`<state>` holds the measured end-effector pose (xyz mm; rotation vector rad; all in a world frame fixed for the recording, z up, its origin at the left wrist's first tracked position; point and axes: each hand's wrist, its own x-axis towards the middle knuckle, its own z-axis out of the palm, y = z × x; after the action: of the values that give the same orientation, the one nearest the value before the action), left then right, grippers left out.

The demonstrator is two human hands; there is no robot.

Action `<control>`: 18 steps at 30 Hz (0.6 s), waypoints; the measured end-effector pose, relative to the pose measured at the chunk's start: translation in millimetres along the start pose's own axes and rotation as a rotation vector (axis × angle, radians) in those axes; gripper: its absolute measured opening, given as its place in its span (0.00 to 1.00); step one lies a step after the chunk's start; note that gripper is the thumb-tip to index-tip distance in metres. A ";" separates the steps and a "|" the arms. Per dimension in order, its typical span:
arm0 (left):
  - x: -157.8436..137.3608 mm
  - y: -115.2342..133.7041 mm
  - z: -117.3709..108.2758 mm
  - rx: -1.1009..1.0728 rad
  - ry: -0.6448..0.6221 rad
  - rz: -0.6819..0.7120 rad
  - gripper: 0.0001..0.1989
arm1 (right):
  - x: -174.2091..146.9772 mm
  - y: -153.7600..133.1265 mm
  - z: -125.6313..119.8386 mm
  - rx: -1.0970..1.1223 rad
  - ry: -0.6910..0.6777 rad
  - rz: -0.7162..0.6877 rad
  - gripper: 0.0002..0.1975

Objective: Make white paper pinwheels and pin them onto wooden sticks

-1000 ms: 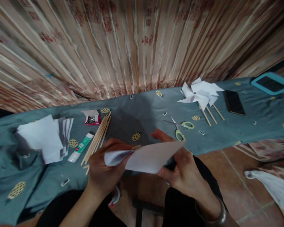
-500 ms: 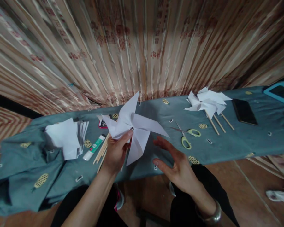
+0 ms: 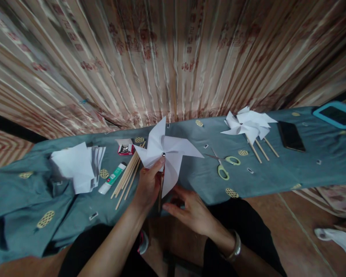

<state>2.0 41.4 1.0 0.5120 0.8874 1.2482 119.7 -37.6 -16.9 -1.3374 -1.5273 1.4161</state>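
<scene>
A white paper pinwheel (image 3: 172, 148) with a round metal pin at its centre is held up in front of me. My left hand (image 3: 148, 182) grips it, thumb just below the pin. Its wooden stick (image 3: 160, 192) points down from behind the lower blade. Close to the stick's lower end, my right hand (image 3: 190, 209) is apart from it, thumb and fingers spread with nothing between them. Some of the right fingers are hidden behind the hand's front.
Left of the pinwheel lie wooden sticks (image 3: 129, 175), a glue stick (image 3: 112, 178), a small red box of pins (image 3: 125, 149) and stacked paper (image 3: 75, 165). To the right are scissors (image 3: 223, 163), several pinwheels (image 3: 248, 123), a phone (image 3: 291, 135) and a blue-framed tablet (image 3: 320, 112).
My right hand has moved left and down toward the stick. The pinwheel has tilted slightly in my left hand, and its stick now shows below it.
</scene>
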 end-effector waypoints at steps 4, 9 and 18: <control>-0.5 -3.7 -0.3 0.003 0.011 -0.035 0.19 | 4.2 2.7 11.3 0.025 0.013 0.044 0.08; -2.7 -4.8 1.0 0.009 0.012 -0.063 0.18 | 9.0 9.9 20.2 0.067 0.039 0.061 0.04; -9.3 -7.7 0.6 0.094 -0.087 -0.091 0.12 | 11.8 16.5 15.8 0.043 0.093 0.048 0.07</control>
<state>6.4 30.4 -1.8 0.5902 0.8889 1.0973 105.9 -32.8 -38.0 -1.4028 -1.4060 1.3887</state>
